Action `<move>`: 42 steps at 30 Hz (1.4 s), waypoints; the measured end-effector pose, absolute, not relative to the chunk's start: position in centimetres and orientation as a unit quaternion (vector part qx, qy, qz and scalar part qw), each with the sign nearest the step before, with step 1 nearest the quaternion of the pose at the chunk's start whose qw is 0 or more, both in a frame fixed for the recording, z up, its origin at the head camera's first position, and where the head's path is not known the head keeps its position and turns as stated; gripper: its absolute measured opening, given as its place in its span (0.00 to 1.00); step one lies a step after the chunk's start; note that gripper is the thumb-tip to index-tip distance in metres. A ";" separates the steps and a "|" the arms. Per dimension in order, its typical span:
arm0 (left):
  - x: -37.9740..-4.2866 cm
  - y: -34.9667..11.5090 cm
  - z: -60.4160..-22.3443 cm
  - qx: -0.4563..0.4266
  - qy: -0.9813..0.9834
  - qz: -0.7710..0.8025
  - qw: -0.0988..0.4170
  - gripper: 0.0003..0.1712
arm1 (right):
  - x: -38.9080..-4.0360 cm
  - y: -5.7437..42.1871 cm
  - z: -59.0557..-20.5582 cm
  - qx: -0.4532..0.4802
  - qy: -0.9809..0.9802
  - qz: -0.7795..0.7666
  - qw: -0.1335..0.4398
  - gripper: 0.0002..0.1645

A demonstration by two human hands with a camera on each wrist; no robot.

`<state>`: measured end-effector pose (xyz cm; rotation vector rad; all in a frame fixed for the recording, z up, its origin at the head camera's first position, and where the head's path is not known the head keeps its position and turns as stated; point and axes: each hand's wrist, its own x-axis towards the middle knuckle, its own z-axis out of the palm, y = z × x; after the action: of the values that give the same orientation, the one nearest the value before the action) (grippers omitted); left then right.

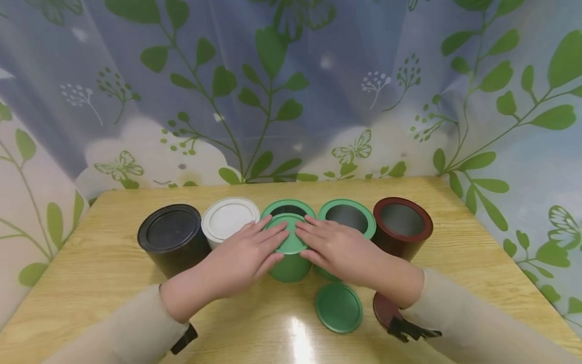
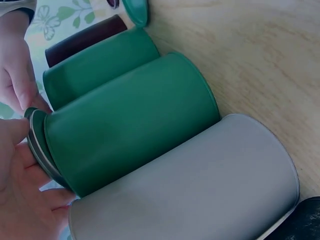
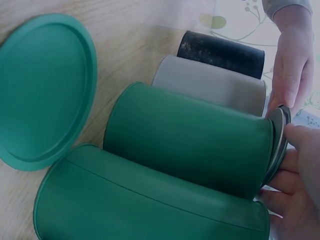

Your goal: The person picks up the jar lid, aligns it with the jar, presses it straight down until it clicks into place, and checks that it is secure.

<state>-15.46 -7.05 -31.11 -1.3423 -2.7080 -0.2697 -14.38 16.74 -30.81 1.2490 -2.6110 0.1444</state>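
A light green lid [image 1: 291,241] sits tilted over the middle green can [image 1: 291,270], shifted toward the near side, so part of the can's dark mouth shows behind it. With thumb and fingers, my left hand [image 1: 241,255] holds the lid's left edge. On the opposite edge my right hand [image 1: 343,247] does the same. Both wrist views show the lid's rim [image 2: 42,150] standing partly off the can's top. An uncovered green can [image 1: 347,215] stands just right, partly behind my right hand. To the left is a white can [image 1: 229,217] with its lid on.
A lidded black can [image 1: 168,230] stands far left, and an uncovered dark red can [image 1: 402,222] far right. Another green lid [image 1: 339,307] lies on the wooden table [image 1: 245,328] in front. A dark red lid [image 1: 385,308] lies partly under my right forearm. A patterned curtain hangs behind.
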 end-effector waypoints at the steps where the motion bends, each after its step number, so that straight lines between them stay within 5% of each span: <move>1: -15.6 -7.0 -31.0 -0.440 -0.892 -0.092 0.047 0.28 | -14.5 16.7 -30.8 0.425 -0.896 0.050 0.119 0.29; 36: -18.0 -6.0 -30.6 -0.430 -0.900 -0.070 0.035 0.25 | -16.6 16.3 -30.5 0.382 -0.920 0.030 0.078 0.30; 42: -18.5 -5.9 -30.0 -0.414 -0.908 -0.063 0.019 0.25 | -17.1 15.9 -29.6 0.373 -0.927 0.019 0.021 0.34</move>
<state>-18.49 -5.95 -30.02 -1.2863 -2.8181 -0.1940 -17.06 15.94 -29.60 1.1564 -2.8749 0.0574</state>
